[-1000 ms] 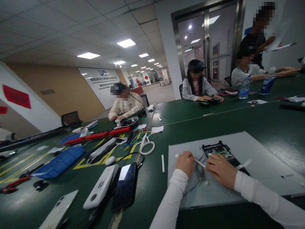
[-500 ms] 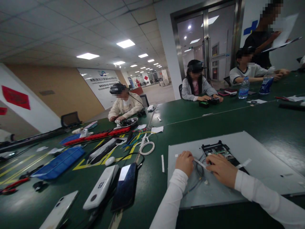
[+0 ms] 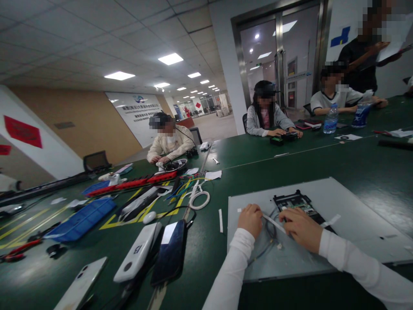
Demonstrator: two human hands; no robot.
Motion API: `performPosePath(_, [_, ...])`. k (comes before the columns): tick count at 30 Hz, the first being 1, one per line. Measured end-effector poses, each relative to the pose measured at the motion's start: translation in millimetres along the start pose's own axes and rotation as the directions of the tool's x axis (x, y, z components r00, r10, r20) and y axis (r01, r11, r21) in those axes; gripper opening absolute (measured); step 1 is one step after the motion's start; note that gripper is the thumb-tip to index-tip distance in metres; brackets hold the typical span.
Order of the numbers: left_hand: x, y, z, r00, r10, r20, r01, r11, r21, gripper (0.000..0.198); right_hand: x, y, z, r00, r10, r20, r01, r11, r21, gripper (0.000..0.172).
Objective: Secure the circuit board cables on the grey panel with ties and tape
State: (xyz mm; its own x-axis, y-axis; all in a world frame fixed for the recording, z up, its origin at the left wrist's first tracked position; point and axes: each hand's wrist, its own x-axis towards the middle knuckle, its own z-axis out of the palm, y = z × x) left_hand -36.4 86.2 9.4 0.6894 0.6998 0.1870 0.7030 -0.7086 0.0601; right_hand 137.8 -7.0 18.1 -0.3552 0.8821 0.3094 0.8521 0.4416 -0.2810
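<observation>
A white tape strip (image 3: 273, 221) stretches slantwise between my two hands, over a flat grey panel (image 3: 358, 241). My left hand (image 3: 250, 220) is closed at its left end, near the panel's left edge. At the other end, my right hand (image 3: 302, 228) has its fingers bent together on the strip, partly hiding it. Thin wires (image 3: 270, 234) run beneath the strip, with a small pale connector (image 3: 279, 246). Beyond my right hand, a green circuit board in a black frame (image 3: 298, 199) sits on the panel. Another white strip (image 3: 332, 220) sticks out to its right.
Left of the panel lie a loose white strip (image 3: 220, 221), a dark phone (image 3: 169, 258), a white device (image 3: 137, 254) and a pale phone (image 3: 80, 284). Further left is a blue tray (image 3: 80, 219). Co-workers sit across the green table (image 3: 258, 170); bottles (image 3: 331, 119) stand far right.
My right hand has shifted very slightly right, its fingers bending a little differently at the strip. My left hand stays put. The standing person at the back right has moved the papers.
</observation>
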Motion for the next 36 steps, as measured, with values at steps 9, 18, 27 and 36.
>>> performPosePath(9, [-0.8,-0.1,1.2,1.000,0.000,-0.001,0.000,1.000,-0.009,0.020,0.5,-1.0,-0.4,1.000,0.012,-0.011,-0.012,1.000,0.017,0.024])
performPosePath(18, [-8.4,-37.5,-9.5,0.967,-0.214,-0.135,0.204,0.975,-0.084,0.027,-0.6,1.0,1.8,0.999,0.000,-0.040,0.001,0.999,0.042,0.019])
performPosePath(27, [-33.1,-114.6,-5.0,0.758,-0.603,-0.249,0.581,0.797,-0.164,0.023,-2.4,2.5,4.1,1.000,-0.006,-0.028,0.007,0.999,0.049,0.018])
performPosePath(36, [-33.9,-123.3,3.9,0.748,-0.622,-0.233,0.599,0.783,-0.168,0.022,-2.1,3.0,4.1,1.000,0.000,-0.027,0.001,0.999,0.044,0.017])
